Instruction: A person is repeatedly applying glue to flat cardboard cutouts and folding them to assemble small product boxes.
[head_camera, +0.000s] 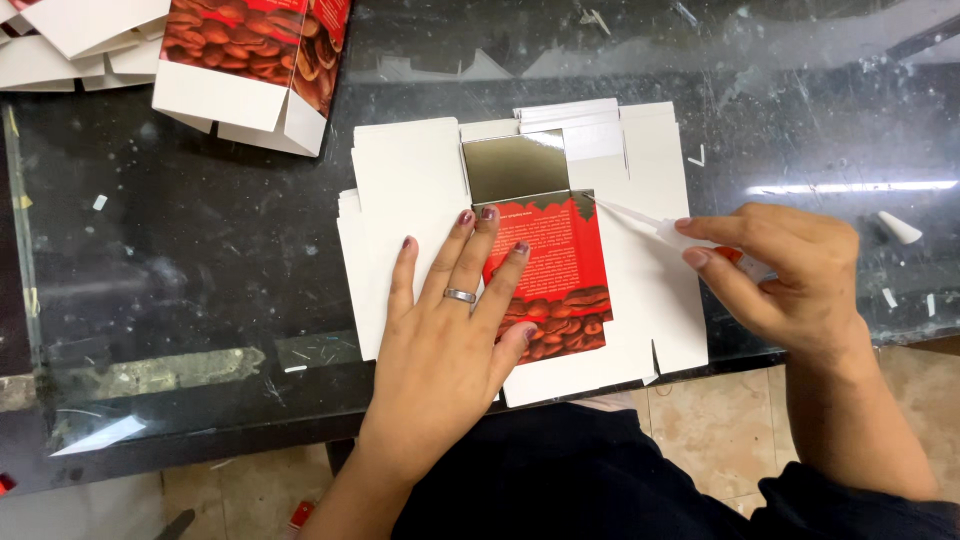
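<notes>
Hands on flat carton blank (520, 250)

Left hand (450, 340) lies open, pressing the blank's red printed panel (555, 280); right hand (790, 270), right of it, pinches a glue nozzle (640, 222).

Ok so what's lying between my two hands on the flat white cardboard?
In the head view, the red printed panel with coffee beans lies between the left hand and the right hand, plus a bare white strip of the flattened cardboard box.

Folded red-and-white carton (250, 60) lies at the glass tabletop's (200, 250) far left; white flat blanks (70, 40) beside it; white cap (898, 228) right
</notes>
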